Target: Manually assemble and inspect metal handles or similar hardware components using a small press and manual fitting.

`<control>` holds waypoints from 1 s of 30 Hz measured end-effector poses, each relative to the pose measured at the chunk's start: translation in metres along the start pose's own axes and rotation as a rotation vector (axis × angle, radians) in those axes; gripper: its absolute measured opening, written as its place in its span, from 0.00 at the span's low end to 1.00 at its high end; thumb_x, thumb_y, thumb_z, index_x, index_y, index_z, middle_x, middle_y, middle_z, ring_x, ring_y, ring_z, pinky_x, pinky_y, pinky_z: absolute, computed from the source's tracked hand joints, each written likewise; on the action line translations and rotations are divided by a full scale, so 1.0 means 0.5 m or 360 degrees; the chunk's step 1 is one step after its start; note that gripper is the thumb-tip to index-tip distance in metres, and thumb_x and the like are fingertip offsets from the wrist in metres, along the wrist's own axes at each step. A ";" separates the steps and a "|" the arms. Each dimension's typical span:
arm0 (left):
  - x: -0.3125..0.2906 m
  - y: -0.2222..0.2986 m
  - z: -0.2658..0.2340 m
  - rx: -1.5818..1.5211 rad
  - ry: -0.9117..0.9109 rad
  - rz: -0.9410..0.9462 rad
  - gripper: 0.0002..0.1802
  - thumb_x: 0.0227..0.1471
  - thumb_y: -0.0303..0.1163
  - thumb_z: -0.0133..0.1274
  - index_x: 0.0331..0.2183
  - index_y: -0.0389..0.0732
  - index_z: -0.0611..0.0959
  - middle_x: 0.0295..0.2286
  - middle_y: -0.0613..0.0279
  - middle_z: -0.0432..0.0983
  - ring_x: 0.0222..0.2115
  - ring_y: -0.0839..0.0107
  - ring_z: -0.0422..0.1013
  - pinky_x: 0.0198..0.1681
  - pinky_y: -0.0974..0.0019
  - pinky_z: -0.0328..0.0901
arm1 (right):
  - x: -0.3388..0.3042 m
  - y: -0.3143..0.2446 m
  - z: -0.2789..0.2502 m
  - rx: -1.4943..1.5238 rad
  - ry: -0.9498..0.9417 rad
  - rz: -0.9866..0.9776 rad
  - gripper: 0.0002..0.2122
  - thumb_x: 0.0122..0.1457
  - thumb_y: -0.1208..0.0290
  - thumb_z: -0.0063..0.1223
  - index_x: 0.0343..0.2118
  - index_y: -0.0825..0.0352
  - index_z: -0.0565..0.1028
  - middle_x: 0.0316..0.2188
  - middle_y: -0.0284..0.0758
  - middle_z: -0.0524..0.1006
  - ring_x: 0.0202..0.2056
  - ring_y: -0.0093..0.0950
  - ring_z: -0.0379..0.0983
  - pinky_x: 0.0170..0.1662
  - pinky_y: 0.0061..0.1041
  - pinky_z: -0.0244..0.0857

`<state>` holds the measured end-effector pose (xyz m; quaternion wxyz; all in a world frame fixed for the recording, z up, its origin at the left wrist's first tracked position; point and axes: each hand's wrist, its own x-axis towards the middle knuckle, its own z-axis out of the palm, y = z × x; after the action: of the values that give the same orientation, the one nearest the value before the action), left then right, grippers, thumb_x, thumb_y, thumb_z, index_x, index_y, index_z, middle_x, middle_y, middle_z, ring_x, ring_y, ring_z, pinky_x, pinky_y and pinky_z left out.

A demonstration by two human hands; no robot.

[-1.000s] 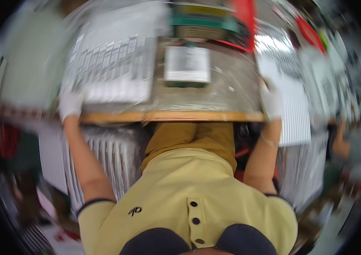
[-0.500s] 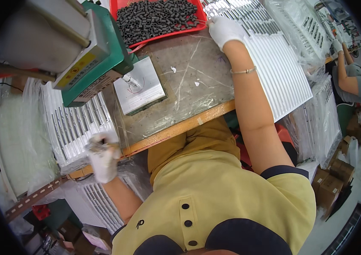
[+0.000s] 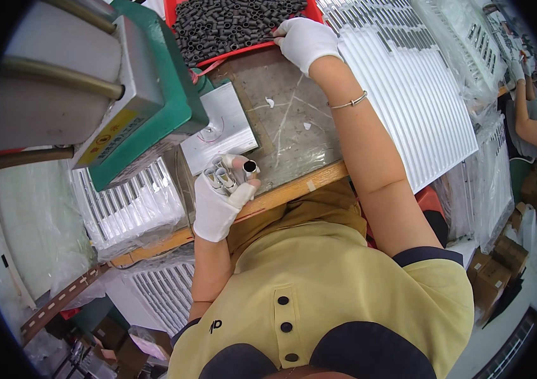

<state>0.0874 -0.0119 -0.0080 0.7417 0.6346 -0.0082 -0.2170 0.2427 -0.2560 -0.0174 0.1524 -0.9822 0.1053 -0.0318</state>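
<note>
In my white-gloved left hand point(image 3: 215, 208) are several short shiny metal tubes point(image 3: 223, 180), bunched in the palm and fingers. One tube point(image 3: 250, 169) stands apart between thumb and fingertip, its dark open end facing up. This hand is at the table's front edge, just in front of a flat metal block point(image 3: 215, 129). My gloved right hand point(image 3: 309, 43) reaches to the near right corner of a red tray point(image 3: 243, 50) full of small black sleeves point(image 3: 234, 25). Its fingertips are closed together at the sleeves; what they pinch is too small to make out.
A green press point(image 3: 177, 88) overhangs the metal block. White ribbed trays holding metal tubes lie at left point(image 3: 132, 202) and right point(image 3: 414, 114). Wrapped trays point(image 3: 464, 57) stand farther right. The table's wooden edge point(image 3: 300, 189) runs before me. Another person point(image 3: 534, 120) works at far right.
My left hand has moved right and up from the left tray to before the metal block. My right hand has shifted left along the red tray's edge to the black sleeves.
</note>
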 end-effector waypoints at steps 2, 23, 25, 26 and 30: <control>-0.004 0.000 -0.004 0.0185 0.0172 -0.0021 0.16 0.39 0.20 0.61 0.35 0.37 0.77 0.23 0.65 0.75 0.17 0.82 0.67 0.19 0.78 0.62 | 0.006 -0.007 0.007 -0.0025 0.0000 -0.0007 0.10 0.52 0.70 0.50 0.35 0.50 0.81 0.34 0.30 0.80 0.37 0.30 0.77 0.36 0.30 0.68; 0.033 0.011 0.098 0.0539 0.0175 0.0571 0.12 0.42 0.22 0.62 0.33 0.38 0.80 0.23 0.72 0.74 0.22 0.86 0.65 0.26 0.79 0.60 | -0.345 0.008 -0.176 0.0242 0.0229 -0.0861 0.06 0.50 0.68 0.54 0.30 0.60 0.80 0.27 0.36 0.78 0.31 0.36 0.75 0.36 0.32 0.67; 0.034 -0.007 0.113 0.0758 0.0198 0.0605 0.13 0.41 0.23 0.62 0.33 0.38 0.80 0.24 0.71 0.74 0.23 0.86 0.66 0.25 0.79 0.60 | -0.350 0.019 -0.184 0.0121 0.0165 -0.0806 0.07 0.50 0.68 0.53 0.31 0.60 0.79 0.27 0.36 0.78 0.32 0.37 0.74 0.36 0.32 0.67; 0.036 -0.013 0.114 0.0740 0.0192 0.0617 0.13 0.41 0.23 0.62 0.33 0.38 0.80 0.24 0.71 0.74 0.23 0.86 0.66 0.25 0.79 0.60 | -0.348 0.028 -0.190 0.0029 0.0092 -0.0769 0.07 0.51 0.68 0.52 0.32 0.60 0.79 0.27 0.35 0.77 0.33 0.38 0.74 0.37 0.33 0.67; 0.030 -0.019 0.116 0.0159 0.0213 0.0368 0.12 0.43 0.23 0.59 0.34 0.39 0.78 0.27 0.65 0.76 0.24 0.81 0.69 0.26 0.78 0.65 | -0.263 0.202 -0.225 0.0521 0.0070 -0.0378 0.10 0.55 0.74 0.49 0.40 0.66 0.76 0.32 0.40 0.79 0.35 0.30 0.76 0.40 0.25 0.69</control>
<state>0.0812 -0.0720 -0.0099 0.7280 0.6787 -0.0426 -0.0867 0.0840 -0.3545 0.0549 0.3028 -0.9489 -0.0144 -0.0877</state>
